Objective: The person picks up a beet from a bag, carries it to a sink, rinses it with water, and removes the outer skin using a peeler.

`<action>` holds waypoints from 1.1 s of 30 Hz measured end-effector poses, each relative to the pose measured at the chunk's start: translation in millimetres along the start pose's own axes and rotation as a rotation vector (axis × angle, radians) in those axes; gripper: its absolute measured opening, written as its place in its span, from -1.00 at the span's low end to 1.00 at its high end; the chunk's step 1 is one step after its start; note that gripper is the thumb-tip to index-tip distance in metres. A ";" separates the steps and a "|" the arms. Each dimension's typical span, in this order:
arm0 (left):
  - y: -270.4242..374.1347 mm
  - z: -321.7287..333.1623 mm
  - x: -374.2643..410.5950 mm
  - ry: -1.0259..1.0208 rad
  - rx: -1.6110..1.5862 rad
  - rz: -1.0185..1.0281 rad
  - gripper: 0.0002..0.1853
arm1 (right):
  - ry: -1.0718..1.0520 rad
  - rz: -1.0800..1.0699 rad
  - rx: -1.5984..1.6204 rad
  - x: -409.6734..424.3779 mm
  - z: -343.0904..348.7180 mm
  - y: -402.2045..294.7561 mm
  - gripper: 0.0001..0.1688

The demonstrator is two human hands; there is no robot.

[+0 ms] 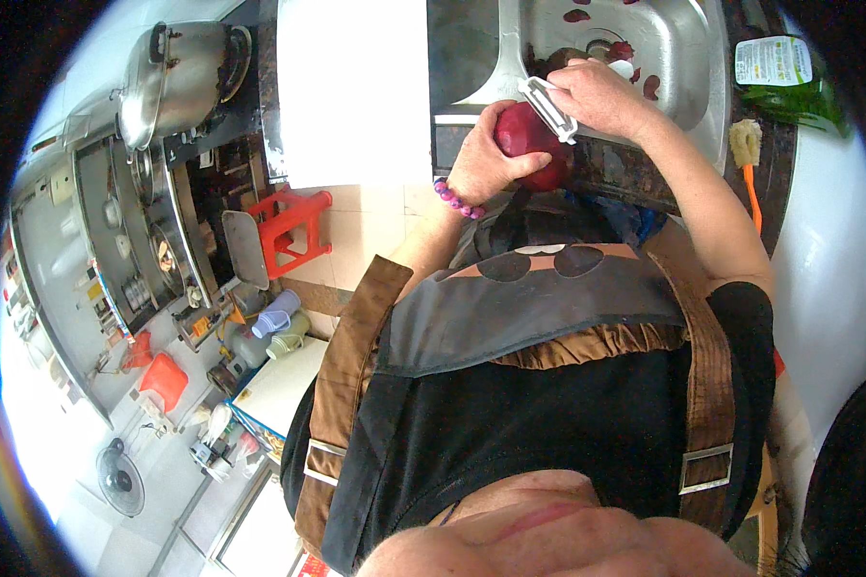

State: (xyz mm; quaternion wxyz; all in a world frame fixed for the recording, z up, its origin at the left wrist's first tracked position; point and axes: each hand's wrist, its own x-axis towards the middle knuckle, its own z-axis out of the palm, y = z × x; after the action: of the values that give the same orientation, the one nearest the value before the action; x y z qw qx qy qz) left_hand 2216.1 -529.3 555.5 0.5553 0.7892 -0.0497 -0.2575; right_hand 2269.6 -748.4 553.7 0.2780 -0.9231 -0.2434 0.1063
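My left hand [483, 159], with a beaded bracelet at the wrist, grips a round dark-red fruit or vegetable [522, 130] from the left side. Its thumb lies across the front of the smooth, deep-red surface. A white Y-shaped peeler [548, 110] is in my right hand [602, 97], its blade end against or just above the upper right of the red piece; contact is unclear. Both hands are at the near edge of a stainless-steel sink [696, 108]. Dark-red peelings [651, 88] lie in the basin around the drain.
A bright white surface [353, 94] lies left of the sink. To its right are a green bottle [794, 86] with a printed label and an orange-handled brush [748, 169]. A lidded steel pot [180, 79] stands far left, with a red plastic stool [289, 234] below.
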 end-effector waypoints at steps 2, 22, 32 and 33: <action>1.5 0.2 -1.4 0.006 -0.019 -0.032 -0.11 | 0.053 0.001 -0.018 -0.2 0.9 -3.7 -0.65; -6.9 1.4 -11.6 0.147 -0.043 0.070 -0.13 | -0.075 0.277 0.130 -17.3 -8.2 3.9 -0.60; -37.7 3.2 -8.7 0.395 -0.353 0.131 -0.16 | -0.039 0.303 0.039 -17.5 7.5 0.1 -0.67; -33.3 3.5 -9.0 0.391 -0.340 0.125 -0.16 | 0.008 0.259 0.034 -19.9 9.6 -3.9 -0.68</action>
State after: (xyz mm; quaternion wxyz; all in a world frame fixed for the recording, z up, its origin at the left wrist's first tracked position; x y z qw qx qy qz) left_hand 2199.7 -516.4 527.8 0.6938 0.7147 0.0538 -0.0700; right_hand 2247.9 -751.2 549.2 0.2786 -0.9424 -0.1191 0.1417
